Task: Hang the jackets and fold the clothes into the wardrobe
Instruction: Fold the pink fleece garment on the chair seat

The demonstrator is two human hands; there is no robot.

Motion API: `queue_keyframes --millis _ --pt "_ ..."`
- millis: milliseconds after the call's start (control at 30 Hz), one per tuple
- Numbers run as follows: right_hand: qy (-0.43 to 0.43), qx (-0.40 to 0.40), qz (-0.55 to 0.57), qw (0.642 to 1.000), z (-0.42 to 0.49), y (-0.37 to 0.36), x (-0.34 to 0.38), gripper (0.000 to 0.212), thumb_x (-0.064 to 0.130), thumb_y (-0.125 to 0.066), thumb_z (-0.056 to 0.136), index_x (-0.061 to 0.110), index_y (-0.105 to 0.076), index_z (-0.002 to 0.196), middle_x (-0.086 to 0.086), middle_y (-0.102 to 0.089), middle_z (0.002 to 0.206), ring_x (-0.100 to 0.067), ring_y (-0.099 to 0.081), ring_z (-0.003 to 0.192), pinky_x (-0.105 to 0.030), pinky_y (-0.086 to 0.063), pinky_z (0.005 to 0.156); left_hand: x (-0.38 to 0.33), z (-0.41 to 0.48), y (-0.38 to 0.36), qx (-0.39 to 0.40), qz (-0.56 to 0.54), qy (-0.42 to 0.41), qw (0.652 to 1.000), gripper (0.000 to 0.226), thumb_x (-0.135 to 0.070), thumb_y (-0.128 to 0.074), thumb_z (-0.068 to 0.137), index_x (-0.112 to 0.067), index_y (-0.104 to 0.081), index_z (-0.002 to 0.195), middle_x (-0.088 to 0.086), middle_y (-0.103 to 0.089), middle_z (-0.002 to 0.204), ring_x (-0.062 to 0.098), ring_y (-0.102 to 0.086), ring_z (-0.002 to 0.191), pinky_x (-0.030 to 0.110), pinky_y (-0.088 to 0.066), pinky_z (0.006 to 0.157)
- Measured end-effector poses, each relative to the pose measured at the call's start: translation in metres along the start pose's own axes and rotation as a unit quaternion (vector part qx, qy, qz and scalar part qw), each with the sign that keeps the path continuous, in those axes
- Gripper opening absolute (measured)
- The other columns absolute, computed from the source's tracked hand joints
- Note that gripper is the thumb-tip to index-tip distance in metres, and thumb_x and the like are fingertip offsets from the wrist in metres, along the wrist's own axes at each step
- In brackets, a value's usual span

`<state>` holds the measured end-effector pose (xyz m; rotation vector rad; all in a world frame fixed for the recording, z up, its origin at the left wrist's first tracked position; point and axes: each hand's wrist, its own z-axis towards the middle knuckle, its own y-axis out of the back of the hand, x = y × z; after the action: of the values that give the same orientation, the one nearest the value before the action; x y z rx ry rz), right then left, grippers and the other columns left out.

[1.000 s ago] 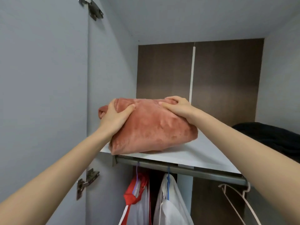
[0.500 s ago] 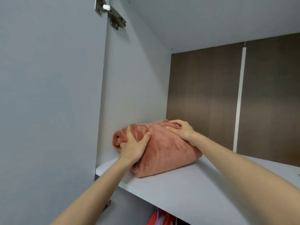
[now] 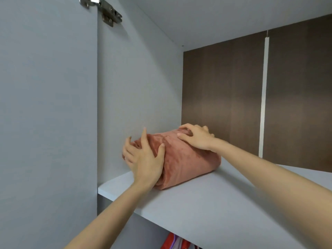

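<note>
A folded terracotta fleece garment [image 3: 188, 162] lies on the grey upper shelf [image 3: 215, 203] of the wardrobe, close to the left side wall [image 3: 136, 96]. My left hand [image 3: 143, 159] lies against its near left end, fingers spread and straight. My right hand [image 3: 195, 137] rests on top of the bundle near its far end, fingers arched with the tips on the fabric. The bundle's far side is hidden.
The open wardrobe door [image 3: 45, 123] fills the left, with a metal hinge [image 3: 106, 9] at the top. A brown back panel [image 3: 224, 87] closes the compartment. Under the shelf's front edge a bit of a red hanging garment [image 3: 172, 242] shows.
The garment went from the shelf's front edge deeper in and left toward the side wall. My left hand's fingers have spread open, and my right hand's fingers have arched.
</note>
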<state>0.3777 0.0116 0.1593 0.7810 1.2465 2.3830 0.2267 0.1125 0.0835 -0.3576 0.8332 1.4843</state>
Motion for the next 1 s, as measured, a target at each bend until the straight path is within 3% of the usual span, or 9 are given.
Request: queue_keyframes --millis 67,133,200,267,433,600,767,867,1000 --pt "0.010 0.121 -0.039 0.992 -0.012 0.005 0.006 0.068 0.078 -0.032 0.084 0.050 -0.019 0.145 -0.002 -0.021 0.157 -0.033 -0.012 0.145 -0.052 -0.011 0.115 0.005 0.006 0.006 0.032 0.080 -0.114 0.990 0.056 -0.060 -0.042 0.090 -0.048 -0.027 0.143 0.004 -0.002 0.155 0.024 0.001 0.143 0.056 -0.004 0.114" --pt "-0.031 0.210 -0.072 0.974 -0.022 0.000 0.007 0.083 0.085 -0.024 0.079 0.049 0.007 0.148 0.006 0.012 0.161 -0.025 0.010 0.148 -0.053 -0.003 0.116 0.013 0.017 0.012 0.129 0.159 -0.141 0.969 0.052 -0.069 -0.029 0.087 -0.057 -0.029 0.137 -0.004 -0.003 0.158 0.025 0.006 0.146 0.059 0.007 0.111" --pt "-0.081 0.228 -0.047 0.969 -0.032 -0.011 0.005 0.085 0.086 -0.023 0.078 0.051 0.017 0.144 0.007 0.028 0.156 -0.024 0.019 0.146 -0.058 -0.003 0.116 0.020 0.026 0.019 0.231 0.160 -0.102 0.954 0.056 -0.076 -0.024 0.082 -0.065 -0.020 0.136 -0.005 -0.004 0.159 0.030 0.003 0.146 0.058 0.005 0.113" --pt "-0.072 0.196 -0.025 0.978 -0.035 -0.023 0.002 0.080 0.082 -0.023 0.082 0.052 0.016 0.144 0.001 0.031 0.156 -0.026 0.016 0.147 -0.055 0.002 0.118 0.025 0.028 0.022 0.262 0.142 -0.093 0.950 0.064 -0.082 -0.020 0.073 -0.068 -0.013 0.135 -0.001 -0.008 0.158 0.033 -0.008 0.144 0.052 -0.005 0.115" --pt "0.007 0.119 -0.031 0.992 -0.020 -0.034 -0.022 0.058 0.066 -0.020 0.094 0.052 0.001 0.147 0.005 0.010 0.162 -0.016 0.010 0.149 -0.050 -0.001 0.119 0.029 0.017 0.016 0.284 0.167 -0.098 0.939 0.083 -0.092 -0.025 0.053 -0.073 0.000 0.130 -0.003 -0.008 0.155 0.039 -0.019 0.136 0.050 -0.020 0.111" --pt "0.031 0.066 -0.033 0.997 -0.014 -0.045 -0.036 0.052 0.059 -0.019 0.098 0.051 -0.007 0.148 0.005 0.000 0.163 -0.012 0.004 0.149 -0.045 -0.004 0.120 0.021 0.000 0.004 0.231 0.236 -0.116 0.937 0.082 -0.082 -0.042 0.072 -0.063 0.003 0.139 0.002 -0.006 0.157 0.040 -0.025 0.133 0.051 -0.028 0.106" --pt "0.059 0.082 -0.075 0.992 -0.021 -0.025 -0.030 0.054 0.055 -0.018 0.100 0.042 -0.009 0.152 0.008 -0.004 0.162 -0.012 0.000 0.149 -0.041 -0.004 0.120 0.010 0.003 0.014 0.262 0.228 -0.095 0.933 0.078 -0.078 -0.042 0.077 -0.060 -0.002 0.142 0.000 0.000 0.159 0.037 -0.016 0.140 0.053 -0.021 0.110" --pt "0.070 0.064 -0.085 0.992 -0.039 -0.005 -0.019 0.054 0.055 -0.025 0.100 0.040 -0.018 0.151 0.009 -0.014 0.161 -0.019 -0.014 0.148 -0.044 -0.017 0.118 -0.001 0.005 0.027 0.235 0.193 -0.100 0.947 0.072 -0.076 -0.039 0.081 -0.055 -0.013 0.144 0.000 -0.010 0.158 0.034 -0.017 0.139 0.051 -0.018 0.111" --pt "0.059 0.026 -0.107 0.992 -0.073 0.021 0.002 0.049 0.045 -0.046 0.095 0.041 -0.036 0.143 0.000 -0.041 0.147 -0.025 -0.040 0.133 -0.041 -0.038 0.104 -0.017 -0.002 0.043 0.188 0.176 -0.170 0.951 0.064 -0.064 -0.042 0.088 -0.045 -0.023 0.146 -0.001 -0.031 0.151 0.034 -0.032 0.132 0.049 -0.031 0.104"
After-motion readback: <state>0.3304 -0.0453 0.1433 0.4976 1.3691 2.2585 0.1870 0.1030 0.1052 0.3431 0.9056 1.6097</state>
